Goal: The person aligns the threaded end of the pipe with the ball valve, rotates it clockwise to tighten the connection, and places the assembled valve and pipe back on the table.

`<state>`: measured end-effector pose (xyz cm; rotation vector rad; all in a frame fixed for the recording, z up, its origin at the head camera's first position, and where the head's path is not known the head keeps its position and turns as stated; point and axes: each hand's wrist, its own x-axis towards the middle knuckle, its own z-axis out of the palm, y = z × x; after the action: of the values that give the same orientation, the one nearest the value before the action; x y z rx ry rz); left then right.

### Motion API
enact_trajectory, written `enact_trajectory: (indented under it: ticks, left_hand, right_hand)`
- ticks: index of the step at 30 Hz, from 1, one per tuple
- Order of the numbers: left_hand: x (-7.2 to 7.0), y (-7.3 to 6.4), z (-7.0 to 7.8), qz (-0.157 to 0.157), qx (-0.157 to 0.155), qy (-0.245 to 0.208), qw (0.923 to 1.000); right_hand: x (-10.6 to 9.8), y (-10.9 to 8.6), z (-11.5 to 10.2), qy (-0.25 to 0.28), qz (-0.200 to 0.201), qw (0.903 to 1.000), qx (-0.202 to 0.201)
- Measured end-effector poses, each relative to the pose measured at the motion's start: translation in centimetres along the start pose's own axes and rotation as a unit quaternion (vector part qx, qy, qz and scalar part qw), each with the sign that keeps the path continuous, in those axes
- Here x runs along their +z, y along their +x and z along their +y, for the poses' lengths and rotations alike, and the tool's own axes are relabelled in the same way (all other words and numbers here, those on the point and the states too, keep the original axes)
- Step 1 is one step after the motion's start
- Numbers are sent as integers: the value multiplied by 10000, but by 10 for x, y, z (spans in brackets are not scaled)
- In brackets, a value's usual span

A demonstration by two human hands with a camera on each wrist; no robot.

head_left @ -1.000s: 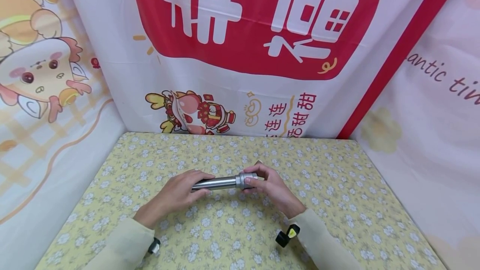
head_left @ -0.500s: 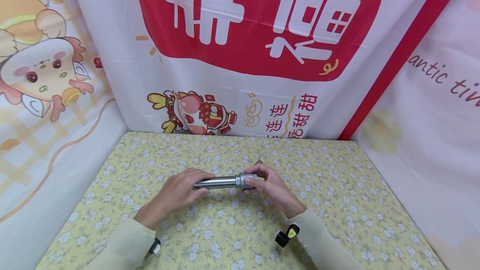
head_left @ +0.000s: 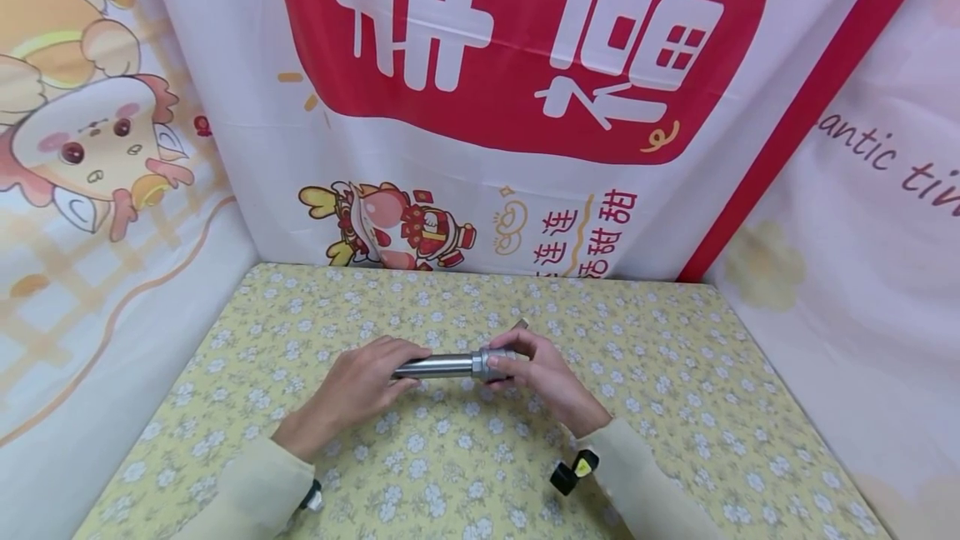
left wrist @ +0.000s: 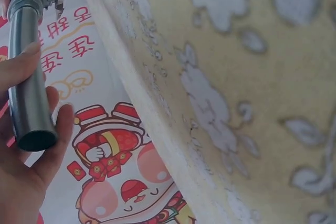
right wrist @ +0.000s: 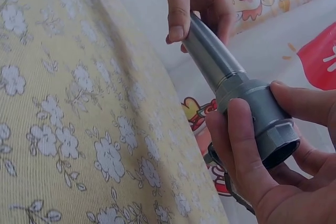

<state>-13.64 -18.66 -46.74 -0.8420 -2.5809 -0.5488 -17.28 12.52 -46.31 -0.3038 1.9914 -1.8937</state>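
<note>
A smooth metal pipe (head_left: 442,366) joined to a grey metal valve (head_left: 487,363) lies roughly level between both hands in the head view. My left hand (head_left: 367,377) grips the pipe near its free end, thumb on one side and fingers on the other. That open round end (left wrist: 34,139) faces the left wrist camera. The fingers and thumb of my right hand (head_left: 551,377) hold the valve body. In the right wrist view its hex-shaped open end (right wrist: 279,142) shows between them. A slim lever (right wrist: 236,195) beneath the valve is partly hidden by the fingers.
A yellow flowered cloth (head_left: 420,465) covers the table under the hands. Printed fabric hangs behind (head_left: 480,148) and along both sides, close to the table's edges. Dark devices (head_left: 573,472) are strapped at the wrists.
Both hands keep the same hold on the pipe and valve. The head view has shifted slightly, and the lever's tip shows a little more beyond the right fingers.
</note>
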Motion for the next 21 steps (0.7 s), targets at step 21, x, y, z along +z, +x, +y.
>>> enact_trajectory:
  ticks: [21]
  left_hand:
    - [-8,4,7,-870,-533,10,9948]
  right_hand:
    - [-5,-3,-2,-1615,-450,9813,-948]
